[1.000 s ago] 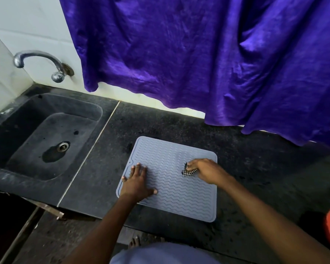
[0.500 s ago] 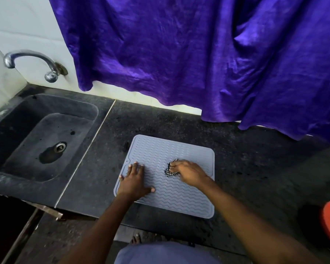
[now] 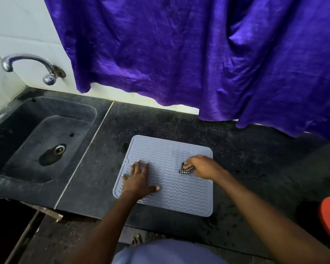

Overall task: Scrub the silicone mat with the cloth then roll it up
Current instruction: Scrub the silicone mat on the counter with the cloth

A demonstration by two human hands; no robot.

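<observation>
No readable text, labels, brands, numbers or signs anywhere in the frame. The mat (image 3: 166, 174) at lower centre carries only a raised wave pattern and short ridges along its left edge, no lettering. The cloth (image 3: 186, 170) shows a black-and-white check, no print. Tap (image 3: 30, 64) at upper left, sink (image 3: 46, 111), counter (image 3: 160, 122) and purple curtain (image 3: 198, 54) across the top are all unmarked.
</observation>
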